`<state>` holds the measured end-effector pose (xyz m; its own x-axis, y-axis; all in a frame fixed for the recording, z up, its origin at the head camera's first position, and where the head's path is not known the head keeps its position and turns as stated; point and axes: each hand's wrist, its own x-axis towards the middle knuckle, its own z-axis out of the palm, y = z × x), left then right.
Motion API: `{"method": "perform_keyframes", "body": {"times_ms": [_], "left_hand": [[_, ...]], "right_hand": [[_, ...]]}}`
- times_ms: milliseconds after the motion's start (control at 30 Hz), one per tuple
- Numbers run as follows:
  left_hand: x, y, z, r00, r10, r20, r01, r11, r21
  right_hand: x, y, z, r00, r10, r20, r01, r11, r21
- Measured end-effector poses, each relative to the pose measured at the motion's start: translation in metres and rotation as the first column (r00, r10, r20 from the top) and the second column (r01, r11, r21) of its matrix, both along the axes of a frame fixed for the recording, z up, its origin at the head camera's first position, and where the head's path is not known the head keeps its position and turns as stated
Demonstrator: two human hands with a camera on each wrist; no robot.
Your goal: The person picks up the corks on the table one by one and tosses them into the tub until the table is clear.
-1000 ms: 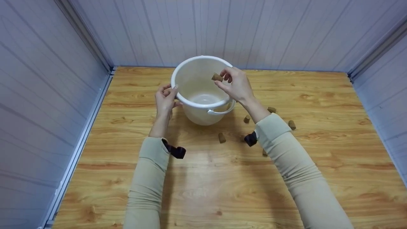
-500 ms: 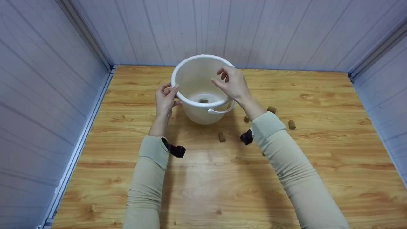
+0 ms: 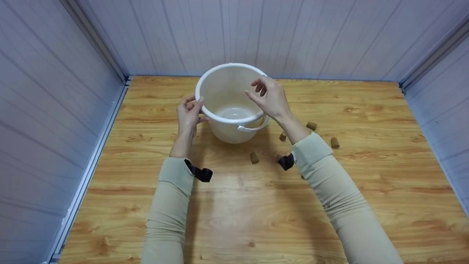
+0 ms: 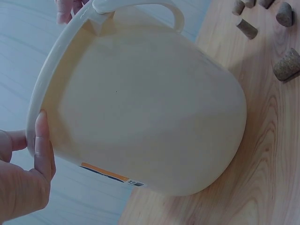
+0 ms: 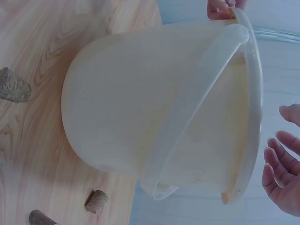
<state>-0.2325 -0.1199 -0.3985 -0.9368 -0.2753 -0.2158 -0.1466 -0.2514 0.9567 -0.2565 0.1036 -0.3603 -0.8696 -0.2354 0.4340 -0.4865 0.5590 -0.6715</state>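
Nearest, the beige left sleeve (image 3: 166,216) and right sleeve (image 3: 346,198) are reaching forward, cuffs carrying black wrist units (image 3: 203,174). Corks are lying scattered over the wooden tabletop (image 3: 227,216): brown, speckled, stubby, slightly tapered. The closest cork (image 3: 303,176) is mostly hiding behind the right sleeve; a second cork (image 3: 279,157) is peeking past the right wrist unit. A third cork (image 3: 254,158) is lying just in front of the bucket, long axis pointing roughly away from the person; a fourth cork (image 3: 335,142), well right, is pointing much the same way. A fifth cork (image 3: 283,136) is sitting by the right forearm, axis unclear; a sixth cork (image 3: 311,125) is lying crosswise. Off-white bucket (image 3: 234,134) is standing on its base, mouth facing up, handle (image 5: 190,108) hanging down, orange label (image 4: 105,172) showing on the left. Front rim is hiding part of its floor, so can't tell what's there. Left hand (image 3: 188,113) is pinching the left rim; right hand (image 3: 272,96) is hovering over the mouth, fingers relaxed, thumb apart. Panelled wall (image 3: 242,33) is standing behind.
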Motion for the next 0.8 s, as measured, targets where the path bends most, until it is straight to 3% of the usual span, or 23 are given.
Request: {"method": "perform_keyframes", "body": {"times_ms": [267,800], "left_hand": [[0.001,0.000,-0.001,1.000,0.010,-0.029,-0.010,1.000,0.016],[0.001,0.001,0.000,1.000,0.007,-0.015,-0.007,1.000,0.019]], "right_hand": [[0.011,0.007,-0.001,0.999,0.014,-0.042,-0.016,0.998,-0.053],[0.036,0.036,-0.012,0.996,0.018,-0.092,-0.030,0.992,-0.124]]}}
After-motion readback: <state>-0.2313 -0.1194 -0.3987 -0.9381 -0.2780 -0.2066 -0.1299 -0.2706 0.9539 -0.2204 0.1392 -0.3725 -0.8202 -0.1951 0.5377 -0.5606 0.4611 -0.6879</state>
